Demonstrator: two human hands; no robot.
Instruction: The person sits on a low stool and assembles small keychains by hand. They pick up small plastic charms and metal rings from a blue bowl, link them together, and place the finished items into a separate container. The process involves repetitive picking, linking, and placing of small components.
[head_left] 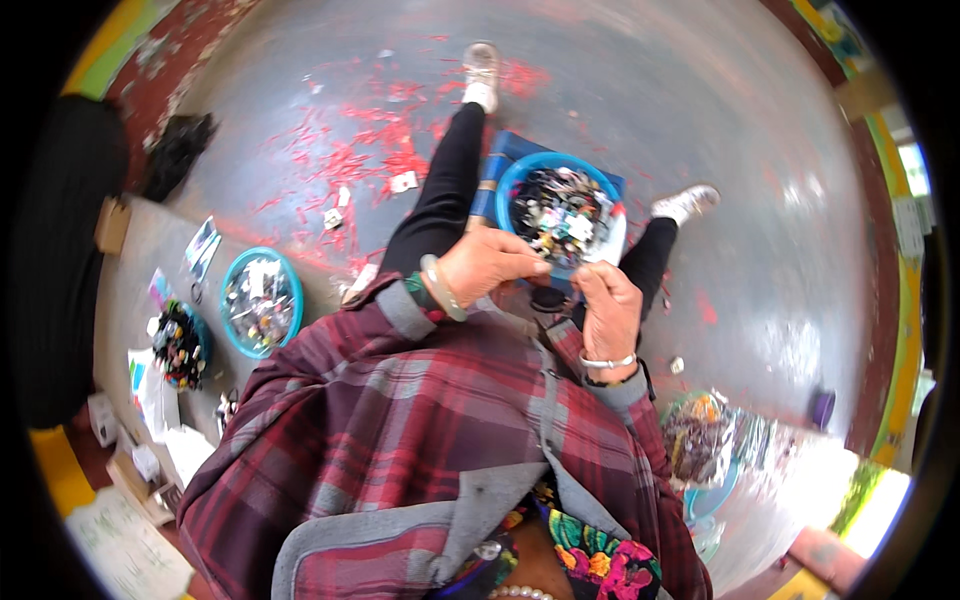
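Sorting through a blue bowl [520,180] of small mixed pieces on the lap, a seated person pinches something tiny, hidden between both hands: left hand [490,265] and right hand [608,305] are curled shut above the bowl's near rim. A second bowl [262,300] of pieces sits on the floor to the left, a foil-lined one [700,435] to the right; nothing blocks either reach.
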